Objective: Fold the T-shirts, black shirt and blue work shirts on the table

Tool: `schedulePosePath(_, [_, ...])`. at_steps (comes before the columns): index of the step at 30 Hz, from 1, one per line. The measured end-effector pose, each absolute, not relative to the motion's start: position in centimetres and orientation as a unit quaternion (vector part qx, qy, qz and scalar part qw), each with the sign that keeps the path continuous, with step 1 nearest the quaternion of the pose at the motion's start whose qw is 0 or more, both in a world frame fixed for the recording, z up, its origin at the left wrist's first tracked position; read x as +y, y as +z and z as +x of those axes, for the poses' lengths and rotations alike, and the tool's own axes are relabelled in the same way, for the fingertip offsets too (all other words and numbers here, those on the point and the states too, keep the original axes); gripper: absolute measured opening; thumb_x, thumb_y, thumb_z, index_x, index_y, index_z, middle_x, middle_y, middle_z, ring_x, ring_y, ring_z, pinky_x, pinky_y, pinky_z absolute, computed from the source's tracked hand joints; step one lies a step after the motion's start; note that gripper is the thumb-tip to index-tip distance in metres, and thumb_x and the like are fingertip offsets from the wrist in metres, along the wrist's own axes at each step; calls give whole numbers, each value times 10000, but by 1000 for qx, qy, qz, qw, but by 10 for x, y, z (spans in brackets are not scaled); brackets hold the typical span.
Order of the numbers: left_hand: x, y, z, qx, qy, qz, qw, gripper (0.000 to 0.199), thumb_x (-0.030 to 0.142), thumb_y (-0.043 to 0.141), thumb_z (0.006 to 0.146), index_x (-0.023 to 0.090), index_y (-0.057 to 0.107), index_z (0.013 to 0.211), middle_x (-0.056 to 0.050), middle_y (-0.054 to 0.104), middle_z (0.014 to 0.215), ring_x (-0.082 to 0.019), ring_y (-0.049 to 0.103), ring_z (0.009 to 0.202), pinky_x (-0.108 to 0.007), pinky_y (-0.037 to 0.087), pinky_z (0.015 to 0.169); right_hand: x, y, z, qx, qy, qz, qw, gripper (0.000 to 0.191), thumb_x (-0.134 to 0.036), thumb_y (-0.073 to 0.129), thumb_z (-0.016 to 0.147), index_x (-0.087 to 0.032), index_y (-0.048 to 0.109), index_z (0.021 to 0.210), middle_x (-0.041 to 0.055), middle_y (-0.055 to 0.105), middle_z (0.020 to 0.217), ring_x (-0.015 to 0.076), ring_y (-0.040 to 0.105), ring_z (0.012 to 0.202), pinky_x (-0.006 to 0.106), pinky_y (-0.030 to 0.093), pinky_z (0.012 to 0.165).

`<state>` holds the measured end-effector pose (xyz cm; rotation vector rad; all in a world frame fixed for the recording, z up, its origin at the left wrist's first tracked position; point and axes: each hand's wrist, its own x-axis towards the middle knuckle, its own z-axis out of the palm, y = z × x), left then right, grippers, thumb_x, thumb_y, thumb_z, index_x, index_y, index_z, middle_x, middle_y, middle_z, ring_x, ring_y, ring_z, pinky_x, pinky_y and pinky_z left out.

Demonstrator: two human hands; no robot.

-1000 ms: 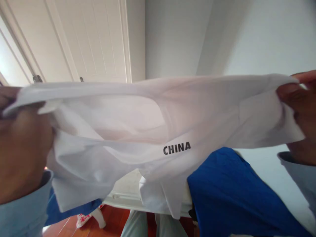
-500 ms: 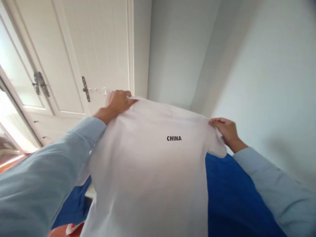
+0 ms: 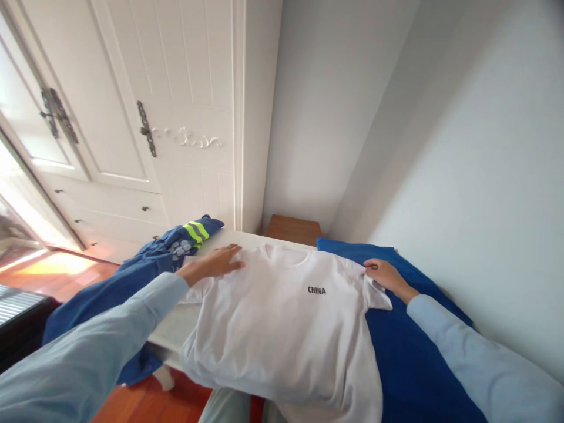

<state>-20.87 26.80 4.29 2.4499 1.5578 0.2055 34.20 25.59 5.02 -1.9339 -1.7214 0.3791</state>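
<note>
A white T-shirt [image 3: 282,329] with "CHINA" in black letters lies face up over a white table [image 3: 176,323], its neckline at the far side and its lower part hanging over the near edge. My left hand [image 3: 215,262] rests at its left shoulder, fingers stretched out and apart. At the opposite shoulder, beside the sleeve, my right hand [image 3: 385,274] pinches the fabric. Under the right part of the shirt spreads a blue cloth [image 3: 409,358].
Blue workwear with yellow-grey reflective stripes [image 3: 154,258] drapes over the table's left side. A white wardrobe [image 3: 198,59] stands behind, next to a low brown wooden piece [image 3: 294,228]. The wall [image 3: 476,176] rises on the right. A dark ridged object [image 3: 22,317] is at far left.
The T-shirt has come down from being held up by both hands onto the table. My left hand's fingers have opened at its shoulder; my right hand still grips the other side.
</note>
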Motion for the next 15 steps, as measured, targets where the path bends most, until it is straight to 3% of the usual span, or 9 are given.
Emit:
schedulePosePath(6, [235, 20, -189, 506, 16, 853, 123, 816, 645, 313, 999, 97, 278, 1603, -195, 185, 1669, -294, 108, 1575, -539, 65, 1258, 267, 71, 356, -679, 145, -704, 148, 178, -227, 662, 653, -175, 768, 786, 76, 752, 848, 229, 710, 787, 276, 508, 705])
schedulePosePath(12, [257, 20, -226, 539, 16, 838, 85, 733, 589, 302, 1015, 179, 263, 1621, -135, 179, 1678, -276, 137, 1573, -523, 75, 1257, 260, 91, 370, -667, 117, -710, 195, 135, -248, 663, 708, -172, 758, 766, 65, 750, 854, 215, 704, 799, 272, 512, 728])
schedulePosePath(15, [265, 27, -238, 534, -8, 842, 76, 732, 593, 334, 1003, 199, 281, 1617, -139, 206, 1672, -289, 159, 1568, -529, 121, 1247, 252, 94, 370, -635, 85, -738, 210, 139, -208, 600, 753, -166, 733, 752, 53, 734, 801, 172, 672, 667, 278, 519, 749])
